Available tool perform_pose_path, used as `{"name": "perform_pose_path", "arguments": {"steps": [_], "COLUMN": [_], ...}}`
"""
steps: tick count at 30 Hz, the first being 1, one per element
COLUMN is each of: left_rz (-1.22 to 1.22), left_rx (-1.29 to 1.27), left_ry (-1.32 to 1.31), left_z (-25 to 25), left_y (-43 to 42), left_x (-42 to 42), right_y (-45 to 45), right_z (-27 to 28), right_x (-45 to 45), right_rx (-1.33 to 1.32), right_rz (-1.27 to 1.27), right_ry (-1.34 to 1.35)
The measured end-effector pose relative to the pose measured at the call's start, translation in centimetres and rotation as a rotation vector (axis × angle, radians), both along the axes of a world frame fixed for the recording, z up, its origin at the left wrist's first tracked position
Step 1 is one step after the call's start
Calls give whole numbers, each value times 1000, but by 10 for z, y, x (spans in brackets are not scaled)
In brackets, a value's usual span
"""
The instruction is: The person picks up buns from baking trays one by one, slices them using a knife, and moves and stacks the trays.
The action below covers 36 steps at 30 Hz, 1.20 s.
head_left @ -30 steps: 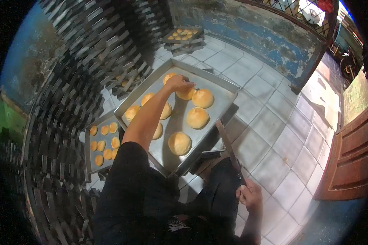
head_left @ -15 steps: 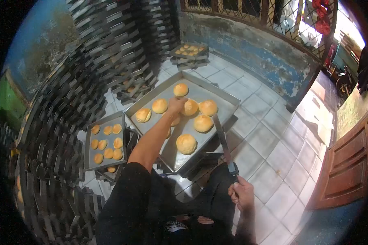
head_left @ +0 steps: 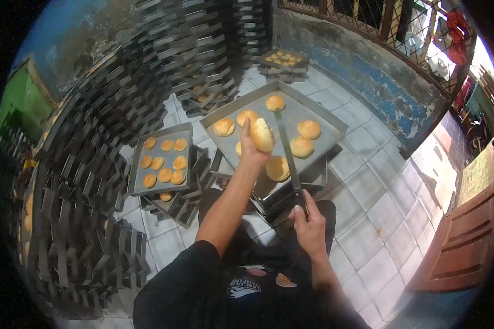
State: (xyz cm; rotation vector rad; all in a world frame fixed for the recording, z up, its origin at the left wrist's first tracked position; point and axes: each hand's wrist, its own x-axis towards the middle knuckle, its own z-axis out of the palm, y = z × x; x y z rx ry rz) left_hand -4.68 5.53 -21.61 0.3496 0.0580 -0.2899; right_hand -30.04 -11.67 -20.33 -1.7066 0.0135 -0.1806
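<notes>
My left hand [head_left: 252,154] is closed round a golden bun [head_left: 262,137], lifted above a large metal tray [head_left: 312,104] and turned with its paler side to the right. A long knife [head_left: 288,151] with a dark handle is in my right hand [head_left: 309,227], its blade pointing away from me, just right of the held bun. The knife tip appears just below a bun [head_left: 275,102] at the tray's far corner. Several other round buns lie on the tray, among them one nearest me [head_left: 278,169] and one on the right [head_left: 309,129].
A smaller tray of buns [head_left: 189,131] tops a stack on the left. Tall stacks of metal trays [head_left: 110,120] fill the left side and back. Another bun tray [head_left: 284,57] sits by the wall. White floor tiles [head_left: 362,219] and a brown wooden door [head_left: 455,241] are at right.
My left hand has lifted a bun off the tray and brought it nearer me. My right hand has swung the knife left over the tray, beside that bun. The camera view has shifted.
</notes>
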Motion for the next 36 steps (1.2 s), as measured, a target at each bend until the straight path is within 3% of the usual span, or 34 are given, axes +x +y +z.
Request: {"name": "perform_pose_path", "arguments": {"steps": [7,13,17,22,26,28,31,36], "left_rz": [162,134,82,79,122,76,122,126], "left_rx": [125,109,82,319,395,258,341,471], "left_ry": [-14,-58,-159,-251,-239,-191,-216,-273], "left_z": [11,18,13,15,16,16,17,2], "left_y": [-11,-17,-12,-26,-29,-13,-3,-33], "left_x": [-18,-18,-16,-33,-33,-18,-15,-33], "right_y": [8,5,4,-1,-5,-6,-4,-3], "right_z": [22,15,18,29,31,32,23,42], "right_x": [-15,-17,-18,2,22,10,-9,29], "right_rx": [-206,-287,-283,-339,-363,-374,-248,-326], "right_rz": [-82,-61,-77,-100,-91,-64,-37,-83], "right_ry": [-86,-115,-76,-124,-133,-108,-47,-59]}}
